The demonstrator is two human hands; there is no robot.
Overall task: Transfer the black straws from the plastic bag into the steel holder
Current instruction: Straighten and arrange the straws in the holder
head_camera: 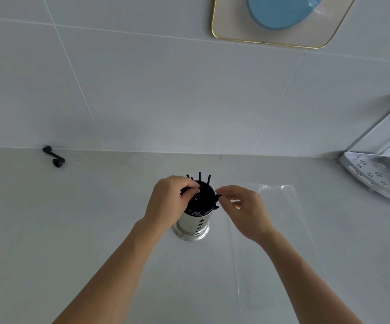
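A perforated steel holder (pixel 195 224) stands on the pale counter in the middle of the view. It is packed with black straws (pixel 203 197), a few of them sticking up at the back. My left hand (pixel 168 202) curls over the holder's left rim with its fingers closed around a bunch of the straws. My right hand (pixel 245 209) is at the holder's right rim, thumb and forefinger pinched on straw tips. The clear plastic bag (pixel 280 220) lies flat on the counter to the right, under my right forearm, and looks empty.
A small black handle-like piece (pixel 55 157) lies at the back left where counter meets tiled wall. A perforated metal corner shelf (pixel 376 174) sits at the right edge. High on the wall hangs a gold-framed mirror (pixel 268 42).
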